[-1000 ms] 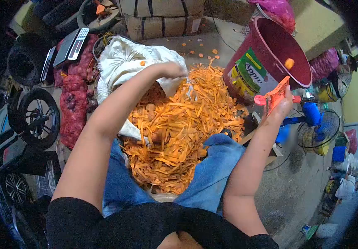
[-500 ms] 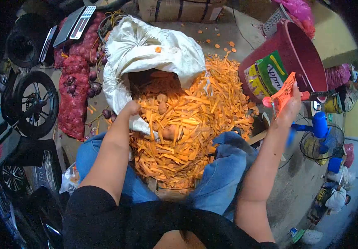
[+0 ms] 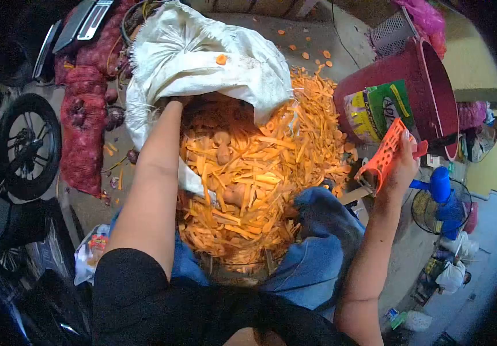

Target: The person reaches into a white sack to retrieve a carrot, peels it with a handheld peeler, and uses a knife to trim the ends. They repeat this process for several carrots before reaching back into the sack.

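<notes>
My left hand reaches into the mouth of a white woven sack; its fingers are hidden inside the dark opening. Raised on the right, my right hand is closed around an orange plastic peeler with rows of holes. Between my knees lies a large heap of orange peel strips and slices, spilling from under the sack. A few brownish whole roots rest among the strips.
A maroon bucket lies tilted beyond my right hand. Red net bags of onions and a motorbike wheel are on the left. A digital scale sits on the bags. A wire fan stands at the right.
My left hand has moved forward from the sack's near edge into its opening. My right hand has turned the orange peeler and lowered slightly. The view has shifted a little.
</notes>
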### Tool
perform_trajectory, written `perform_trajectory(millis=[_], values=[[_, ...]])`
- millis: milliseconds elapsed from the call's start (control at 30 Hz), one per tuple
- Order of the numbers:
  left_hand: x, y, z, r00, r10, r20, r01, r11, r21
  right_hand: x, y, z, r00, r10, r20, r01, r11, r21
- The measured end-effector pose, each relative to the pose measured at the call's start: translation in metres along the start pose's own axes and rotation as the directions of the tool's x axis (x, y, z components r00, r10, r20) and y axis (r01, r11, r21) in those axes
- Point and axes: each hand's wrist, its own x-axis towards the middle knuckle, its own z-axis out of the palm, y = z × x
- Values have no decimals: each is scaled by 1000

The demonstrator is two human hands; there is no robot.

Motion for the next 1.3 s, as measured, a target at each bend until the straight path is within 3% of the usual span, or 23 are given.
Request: perform_trajectory(millis=[200, 367, 700, 833, 933, 1000, 1067, 1100, 1167, 1233, 1267, 1300], values=[[21, -3, 48, 954, -154, 256, 141, 988, 69, 7, 10, 2, 998, 25, 53, -20, 995, -98], [19, -7, 63, 927, -173, 333, 166, 985, 51, 10, 14, 8, 991, 130, 38, -122, 977, -175], [15, -31, 72, 870, -209, 447, 238, 971, -9, 10, 22, 11, 989, 112, 96, -99, 986, -134], [-8, -42, 70, 802, -225, 554, 309, 949, -63, 6, 22, 13, 992, 80, 94, -72, 994, -88], [-25, -50, 63, 661, -226, 715, 462, 874, -151, 5, 18, 9, 986, 57, 156, -57, 998, -2], [-31, -48, 43, 500, -177, 848, 640, 735, -224, 3, 15, 8, 988, 30, 150, -36, 999, 33], [-34, -33, 9, 309, -26, 951, 812, 528, -250, 2, 13, 7, 988, 16, 156, -26, 998, 65], [-37, -20, -14, 249, 89, 964, 834, 487, -261, 2, 11, 5, 989, 1, 150, -15, 996, 88], [-41, 21, -87, 145, 333, 932, 784, 536, -314, 0, 9, 3, 987, 15, 158, -8, 999, -42], [-62, 48, -126, 331, 543, 772, 768, 320, -555, 0, 13, 3, 982, -34, 184, 19, 996, 82], [-67, 67, -149, 370, 580, 726, 781, 229, -581, -5, 8, 7, 992, 13, 129, -20, 998, 56], [-70, 74, -153, 388, 614, 688, 751, 223, -622, -7, 2, 11, 995, 56, 76, -59, 998, 32]])
